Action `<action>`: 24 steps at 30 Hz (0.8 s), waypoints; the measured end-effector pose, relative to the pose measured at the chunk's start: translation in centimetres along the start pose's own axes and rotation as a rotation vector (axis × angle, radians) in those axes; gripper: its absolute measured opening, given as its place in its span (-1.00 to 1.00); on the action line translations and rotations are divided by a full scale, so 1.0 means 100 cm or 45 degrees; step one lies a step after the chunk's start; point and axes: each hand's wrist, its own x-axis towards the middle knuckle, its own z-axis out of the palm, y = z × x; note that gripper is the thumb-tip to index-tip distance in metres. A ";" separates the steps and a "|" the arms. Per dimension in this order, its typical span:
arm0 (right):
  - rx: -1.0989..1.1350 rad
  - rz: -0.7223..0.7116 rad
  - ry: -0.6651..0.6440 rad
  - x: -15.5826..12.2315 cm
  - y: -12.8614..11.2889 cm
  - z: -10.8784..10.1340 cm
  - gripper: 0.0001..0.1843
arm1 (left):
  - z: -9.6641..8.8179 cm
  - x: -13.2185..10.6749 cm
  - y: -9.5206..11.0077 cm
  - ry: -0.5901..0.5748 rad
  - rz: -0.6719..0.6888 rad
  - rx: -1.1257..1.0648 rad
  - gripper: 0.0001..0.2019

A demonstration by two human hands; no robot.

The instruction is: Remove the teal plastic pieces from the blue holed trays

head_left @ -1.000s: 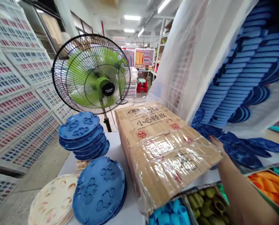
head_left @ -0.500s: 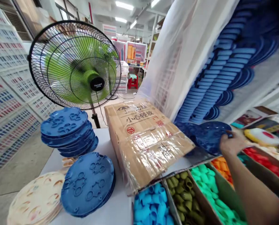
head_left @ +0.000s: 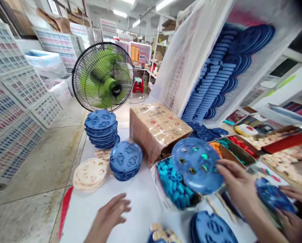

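Note:
My right hand (head_left: 235,182) grips the edge of a round blue plastic disc (head_left: 196,165) with shaped cut-outs. It holds the disc tilted above a box of blue tubes (head_left: 173,185). My left hand (head_left: 110,214) hovers over the white table (head_left: 141,199) near the front, fingers apart and holding nothing. Ahead of it lie a stack of blue discs (head_left: 125,160) and a stack of pale printed discs (head_left: 89,173). A taller blue stack (head_left: 101,128) stands behind them.
A taped cardboard box (head_left: 158,126) sits mid-table, with a green fan (head_left: 103,77) behind it. Bagged blue discs (head_left: 217,74) hang at right. Trays of coloured parts (head_left: 235,143) line the right side. Another person's hands (head_left: 290,209) hold a blue disc (head_left: 272,197) at far right. More blue discs (head_left: 211,229) lie at the front.
My right hand has brought a blue disc from behind the cardboard box toward me, over the box of blue tubes. My left hand has come into view. The view has pulled back and down.

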 end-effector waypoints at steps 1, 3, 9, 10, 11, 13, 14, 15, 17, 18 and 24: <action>0.057 0.017 -0.111 -0.039 -0.005 0.011 -0.66 | 0.007 -0.005 0.006 -0.162 0.014 -0.080 -0.34; 0.114 0.041 -0.395 -0.112 -0.014 0.033 -0.73 | 0.009 -0.017 0.011 -0.381 0.000 -0.157 -0.33; -0.080 0.011 -0.892 -0.223 -0.031 0.067 -0.67 | -0.062 -0.068 -0.030 -0.191 -0.260 -0.280 -0.38; -0.232 -0.050 -0.890 -0.218 -0.027 0.066 -0.65 | -0.076 -0.075 -0.038 -0.121 -0.286 -0.313 -0.37; -0.427 -0.128 -0.854 -0.208 -0.021 0.065 -0.65 | -0.088 -0.082 -0.045 -0.066 -0.304 -0.335 -0.36; -0.682 -0.187 -0.764 -0.175 -0.002 0.062 -0.72 | -0.104 -0.092 -0.054 0.018 -0.311 -0.367 -0.35; -0.783 -0.188 -0.742 -0.155 0.010 0.061 -0.74 | -0.108 -0.095 -0.057 0.047 -0.315 -0.389 -0.34; -0.886 -0.182 -0.707 -0.136 0.022 0.062 -0.74 | -0.110 -0.098 -0.058 0.069 -0.316 -0.419 -0.32; -1.076 -0.196 -0.648 -0.102 0.043 0.068 -0.70 | -0.105 -0.101 -0.058 0.106 -0.303 -0.479 -0.28; -1.161 -0.209 -0.633 -0.089 0.052 0.072 -0.67 | -0.100 -0.101 -0.057 0.121 -0.291 -0.503 -0.28; -1.437 -0.340 -0.803 -0.050 0.077 0.097 -0.74 | -0.047 -0.097 -0.048 0.102 -0.145 -0.609 -0.48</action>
